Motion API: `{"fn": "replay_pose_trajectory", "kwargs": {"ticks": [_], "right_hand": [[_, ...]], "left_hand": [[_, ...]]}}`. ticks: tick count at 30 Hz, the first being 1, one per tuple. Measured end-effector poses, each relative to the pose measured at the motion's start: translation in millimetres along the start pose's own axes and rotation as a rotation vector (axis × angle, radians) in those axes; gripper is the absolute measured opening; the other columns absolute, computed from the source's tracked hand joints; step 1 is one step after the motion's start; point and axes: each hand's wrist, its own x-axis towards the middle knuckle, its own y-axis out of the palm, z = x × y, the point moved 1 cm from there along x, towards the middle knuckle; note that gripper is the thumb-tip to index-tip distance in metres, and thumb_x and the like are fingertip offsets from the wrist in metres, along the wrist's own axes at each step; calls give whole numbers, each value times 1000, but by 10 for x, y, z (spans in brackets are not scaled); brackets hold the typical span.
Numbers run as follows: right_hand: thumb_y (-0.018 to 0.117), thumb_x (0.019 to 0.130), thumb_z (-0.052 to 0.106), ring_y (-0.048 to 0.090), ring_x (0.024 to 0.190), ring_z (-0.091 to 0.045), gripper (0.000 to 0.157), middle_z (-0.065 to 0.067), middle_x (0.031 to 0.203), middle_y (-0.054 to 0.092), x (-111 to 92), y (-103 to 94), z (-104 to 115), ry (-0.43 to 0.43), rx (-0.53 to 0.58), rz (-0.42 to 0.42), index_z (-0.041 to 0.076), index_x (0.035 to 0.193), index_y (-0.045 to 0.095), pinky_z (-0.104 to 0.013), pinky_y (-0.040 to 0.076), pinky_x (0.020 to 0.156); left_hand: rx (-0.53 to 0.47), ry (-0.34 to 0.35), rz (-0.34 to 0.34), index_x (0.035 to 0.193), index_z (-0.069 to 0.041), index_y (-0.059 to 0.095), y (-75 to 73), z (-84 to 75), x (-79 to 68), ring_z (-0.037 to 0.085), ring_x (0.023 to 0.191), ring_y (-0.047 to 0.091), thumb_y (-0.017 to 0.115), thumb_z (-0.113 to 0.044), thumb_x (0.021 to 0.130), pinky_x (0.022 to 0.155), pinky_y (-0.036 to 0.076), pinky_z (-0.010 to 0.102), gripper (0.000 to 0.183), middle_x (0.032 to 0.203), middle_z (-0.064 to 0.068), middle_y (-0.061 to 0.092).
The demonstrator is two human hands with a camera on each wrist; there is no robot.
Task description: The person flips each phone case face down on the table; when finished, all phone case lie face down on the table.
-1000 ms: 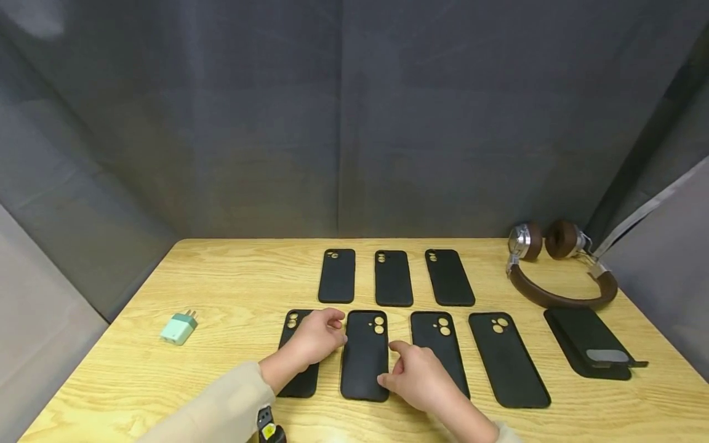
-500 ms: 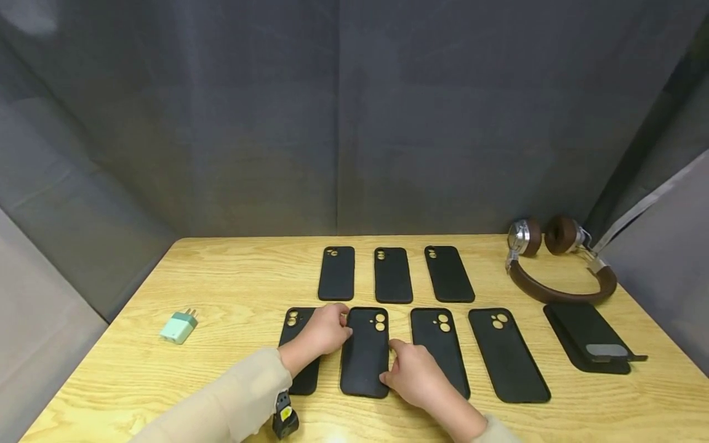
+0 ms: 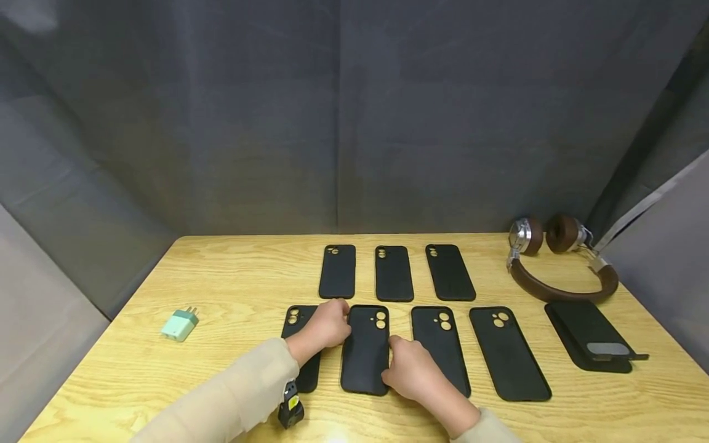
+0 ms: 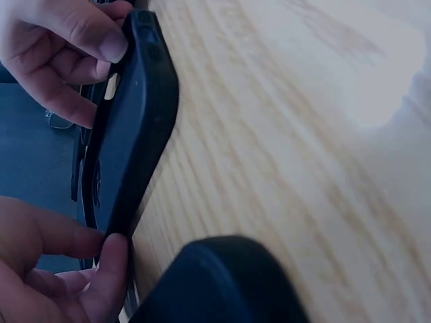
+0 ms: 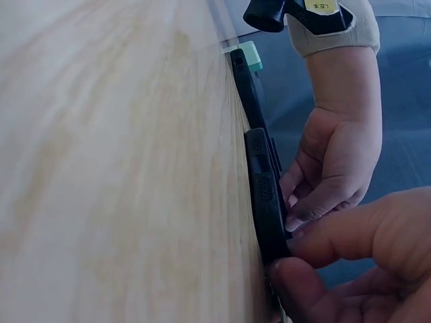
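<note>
A black phone case [image 3: 364, 352] lies on the wooden table, second from the left in the near row, its camera holes at the far right corner. My left hand [image 3: 330, 323] grips its left edge, thumb and finger pinching the rim in the left wrist view. On the opposite side, my right hand [image 3: 408, 369] pinches the right edge; the right wrist view shows its thumb and forefinger [image 5: 343, 235] on the case's side. Under my left forearm lies another phone case [image 3: 308, 375], partly hidden. To the right, a third phone case [image 3: 437, 338] is partly covered by my right hand.
A fourth phone case [image 3: 509, 354] completes the near row. Three more cases, including the middle one [image 3: 394, 274], lie behind. Brown headphones [image 3: 545, 289] and a black stand-like object [image 3: 587, 335] are at the right. A mint plug adapter [image 3: 180, 325] sits left.
My left hand has moved right and taken hold of the case's left edge. My right hand has come to grip its right edge. The case stays nearly in place.
</note>
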Motion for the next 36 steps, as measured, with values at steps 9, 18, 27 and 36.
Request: {"fn": "replay_pose_trajectory", "kwargs": {"ticks": [9,18,27,36], "right_hand": [[69,70,2,48,52,-15,53,-3,59,51,-9,4,-17,7,47,-13,-8,119,52,-26,36,47],[66,69,0,46,47,-13,54,-1,57,51,-3,8,-4,-4,80,-27,-8,120,51,-25,34,44],[64,71,-2,45,47,-13,54,-1,56,51,9,3,33,-18,122,-28,-8,123,50,-25,33,43],[62,69,-3,44,48,-13,54,0,58,50,27,48,91,-87,145,-37,-10,121,51,-26,34,44]], "left_hand": [[14,-26,-4,92,3,54,-9,-12,47,18,57,54,63,-1,74,53,44,27,20,79,12,56],[-128,-41,-13,98,4,54,-126,-19,11,17,49,59,65,-3,76,50,46,25,25,78,10,56],[-433,-63,-43,111,5,52,-221,30,-80,21,60,59,60,1,77,52,49,30,35,81,10,60],[-646,-62,-68,113,2,50,-301,5,-153,18,63,54,57,4,77,58,52,31,37,82,9,56]]}}
